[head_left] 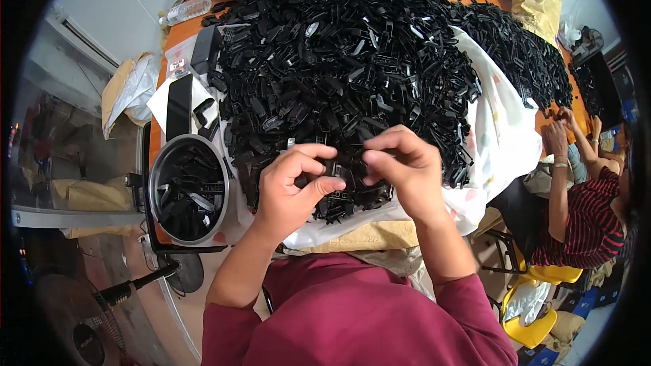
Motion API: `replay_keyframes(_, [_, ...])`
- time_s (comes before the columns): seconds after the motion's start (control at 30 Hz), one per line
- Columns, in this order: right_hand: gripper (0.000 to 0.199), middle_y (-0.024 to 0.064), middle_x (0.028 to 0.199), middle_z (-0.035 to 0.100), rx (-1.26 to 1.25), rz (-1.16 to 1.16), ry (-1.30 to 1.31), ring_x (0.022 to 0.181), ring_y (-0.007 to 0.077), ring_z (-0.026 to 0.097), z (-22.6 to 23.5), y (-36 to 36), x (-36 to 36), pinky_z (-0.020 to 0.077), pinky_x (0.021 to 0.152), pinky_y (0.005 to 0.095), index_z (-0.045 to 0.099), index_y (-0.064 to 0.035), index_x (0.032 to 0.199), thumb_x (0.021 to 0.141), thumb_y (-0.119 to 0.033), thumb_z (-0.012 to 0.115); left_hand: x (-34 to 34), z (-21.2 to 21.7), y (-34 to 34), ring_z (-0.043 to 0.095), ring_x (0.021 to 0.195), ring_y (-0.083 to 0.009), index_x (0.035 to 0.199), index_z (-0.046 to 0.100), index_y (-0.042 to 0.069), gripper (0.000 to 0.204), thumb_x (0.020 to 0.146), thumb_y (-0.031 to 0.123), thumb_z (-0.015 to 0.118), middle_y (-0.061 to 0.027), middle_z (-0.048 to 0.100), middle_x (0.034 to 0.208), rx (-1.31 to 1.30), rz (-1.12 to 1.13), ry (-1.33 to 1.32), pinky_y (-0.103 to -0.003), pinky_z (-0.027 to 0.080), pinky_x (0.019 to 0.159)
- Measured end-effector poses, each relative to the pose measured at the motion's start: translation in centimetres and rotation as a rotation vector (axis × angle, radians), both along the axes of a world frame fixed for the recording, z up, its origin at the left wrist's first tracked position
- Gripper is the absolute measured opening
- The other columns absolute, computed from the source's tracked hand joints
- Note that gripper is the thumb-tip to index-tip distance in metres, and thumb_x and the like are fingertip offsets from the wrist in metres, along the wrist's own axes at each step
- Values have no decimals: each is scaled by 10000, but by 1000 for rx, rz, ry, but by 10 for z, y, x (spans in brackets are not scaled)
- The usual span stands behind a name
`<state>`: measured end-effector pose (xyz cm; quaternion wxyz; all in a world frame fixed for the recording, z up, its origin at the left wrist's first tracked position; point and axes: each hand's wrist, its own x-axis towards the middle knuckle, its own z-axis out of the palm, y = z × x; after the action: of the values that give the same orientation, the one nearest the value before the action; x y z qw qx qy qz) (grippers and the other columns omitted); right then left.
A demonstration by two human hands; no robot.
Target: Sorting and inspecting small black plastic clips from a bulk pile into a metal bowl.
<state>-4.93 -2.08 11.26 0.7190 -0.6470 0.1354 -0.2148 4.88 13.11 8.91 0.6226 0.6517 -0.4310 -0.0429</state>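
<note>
My left hand point(293, 186) pinches a small black plastic part point(334, 168) between thumb and fingers, above the near edge of a large heap of similar black plastic parts point(325, 81). Just to its right is my right hand point(412, 173), slightly blurred, with thumb and forefinger drawn together and the other fingers curled. Whatever its fingertips hold is too dark to make out against the heap. The two hands are a short gap apart. Under the heap lies a white cloth point(502, 129) that hangs over the table's right side.
A metal bowl point(154, 183) of black parts stands left, below a dark phone point(179, 105) and a black box point(204, 49). Farther back lies a plastic bottle point(186, 11). Another person point(583, 217) works at right beside a second heap point(522, 47). A fan point(85, 325) stands lower left.
</note>
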Motion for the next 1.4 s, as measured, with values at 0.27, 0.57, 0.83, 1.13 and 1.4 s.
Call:
replay_keyframes(0.27, [101, 119, 720, 601, 694, 174, 53, 574, 206, 627, -4, 6, -9, 537, 455, 265, 556, 30, 922, 848, -38, 559, -16, 2, 1, 575, 755, -112, 918, 566, 14, 302, 679, 42, 749, -78, 623, 883, 25, 13, 207, -231, 459, 667])
replay_keyframes(0.57, [60, 63, 622, 571, 609, 222, 230, 439, 123, 540, -4, -2, -17, 407, 349, 201, 585, 8, 823, 825, -48, 605, -14, 1, 7, 563, 750, -123, 911, 591, 9, 322, 637, 30, 759, -85, 612, 889, 79, -35, 54, -229, 451, 670])
replay_keyframes(0.83, [60, 39, 603, 559, 459, 247, 227, 437, 99, 515, -4, 8, -18, 359, 350, 185, 586, 4, 793, 812, -39, 623, -25, -9, 2, 560, 748, -115, 933, 589, 11, 327, 655, 60, 753, -80, 612, 934, -118, -103, 643, -219, 449, 613])
replay_keyframes(1.13, [221, 96, 900, 601, 221, 4, -16, 657, 134, 602, -19, 29, -15, 525, 538, 238, 551, 22, 1028, 818, -19, 604, -38, -5, -6, 579, 881, -132, 1082, 586, -20, 333, 773, 65, 673, -99, 617, 1002, -52, 20, 484, -238, 454, 772])
replay_keyframes(1.4, [141, 82, 732, 614, -473, 190, -12, 639, 134, 582, -14, 30, -8, 460, 586, 265, 593, -3, 824, 776, -110, 670, -14, -14, 25, 484, 576, -91, 1112, 526, -23, 336, 864, 201, 566, -121, 606, 979, -429, -480, 1240, -227, 414, 537])
